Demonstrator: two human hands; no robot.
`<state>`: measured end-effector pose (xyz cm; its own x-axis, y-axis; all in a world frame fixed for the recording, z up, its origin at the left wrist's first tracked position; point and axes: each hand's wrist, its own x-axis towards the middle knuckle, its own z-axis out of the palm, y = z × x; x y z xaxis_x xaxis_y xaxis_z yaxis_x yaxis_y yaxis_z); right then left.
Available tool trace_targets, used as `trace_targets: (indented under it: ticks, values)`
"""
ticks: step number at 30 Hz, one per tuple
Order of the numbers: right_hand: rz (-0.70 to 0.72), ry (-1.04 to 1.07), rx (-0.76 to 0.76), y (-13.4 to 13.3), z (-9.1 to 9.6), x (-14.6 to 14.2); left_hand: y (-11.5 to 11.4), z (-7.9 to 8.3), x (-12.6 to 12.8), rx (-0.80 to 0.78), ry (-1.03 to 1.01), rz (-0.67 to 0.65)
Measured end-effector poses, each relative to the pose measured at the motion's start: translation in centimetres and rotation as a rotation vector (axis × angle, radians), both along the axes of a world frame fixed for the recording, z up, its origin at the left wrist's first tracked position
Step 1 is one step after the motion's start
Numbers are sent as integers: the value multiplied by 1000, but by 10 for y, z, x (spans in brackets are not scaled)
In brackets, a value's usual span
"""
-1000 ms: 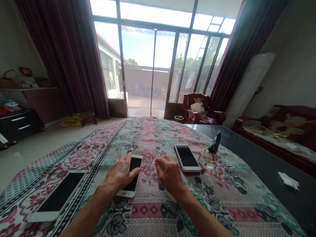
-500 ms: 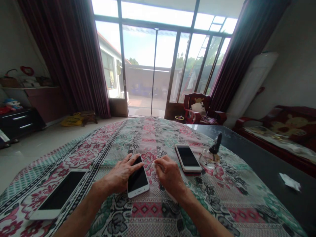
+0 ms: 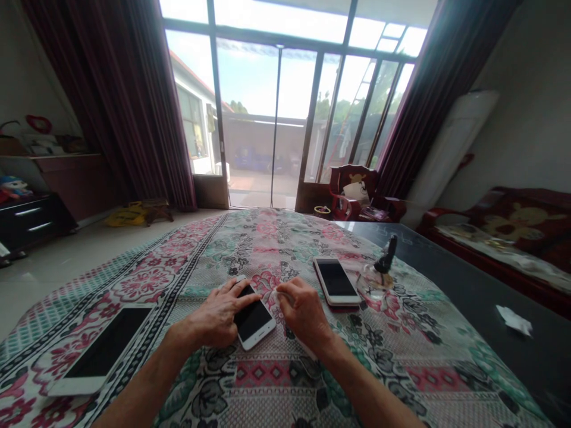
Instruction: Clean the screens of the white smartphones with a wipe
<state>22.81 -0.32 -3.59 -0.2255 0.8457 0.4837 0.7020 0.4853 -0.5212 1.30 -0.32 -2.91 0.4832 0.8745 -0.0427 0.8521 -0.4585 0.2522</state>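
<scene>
White phone point(image 3: 255, 324) flat on the desk point(image 3: 392, 362), under the left hand point(image 3: 218, 318)

Lying nearer the near edge of the desk than the rounded far one, slightly turned. Left hand laid over the upper left part, fingers a little spread across the dark screen; gripping or merely resting, impossible to tell. Just beside, toward the right edge, the right hand point(image 3: 306, 318), fingertips pinched together on a small white wad point(image 3: 275, 293).

Over the desk, a flowered cloth point(image 3: 263, 374) in pink, green and black. By the left edge, toward the near corner, another phone point(image 3: 107, 345). Beyond the right hand, a third phone point(image 3: 335, 279); just beside it, toward the right edge, a clear bottle point(image 3: 375, 284) with a black top. Past that edge, a dark glossy surface point(image 3: 468, 288) bearing crumpled white paper point(image 3: 514, 321).

Beyond the far edge, bright glass doors point(image 3: 250, 137) between purple curtains point(image 3: 134, 101). At right, a red armchair point(image 3: 348, 208), a white column point(image 3: 455, 142), a red sofa point(image 3: 553, 208). At left, black drawers point(image 3: 35, 220) and, on the pale floor point(image 3: 89, 249), a yellow bag point(image 3: 129, 215).
</scene>
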Motion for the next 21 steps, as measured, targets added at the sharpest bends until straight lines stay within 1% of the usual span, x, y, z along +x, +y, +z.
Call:
trace_targets:
  ticks: [4, 7, 10, 13, 18, 21]
  values:
    - [3, -9, -11, -1, 1, -1, 6, 0, -12, 12, -102, 19]
    - [27, -8, -26, 0, -1, -1, 14, -8, -23, 37, -138, 89]
    - [102, -36, -52, 0, -4, -2, 18, -16, -26, 34, -147, 132]
    - [165, -108, -67, -3, -4, -4, 19, -18, -23, 3, -175, 136]
    - [127, -272, -88, -9, 0, -9, 19, -16, -25, -93, -252, 140]
    - [137, -330, -110, -10, 2, -11, 21, -18, -31, -134, -261, 153]
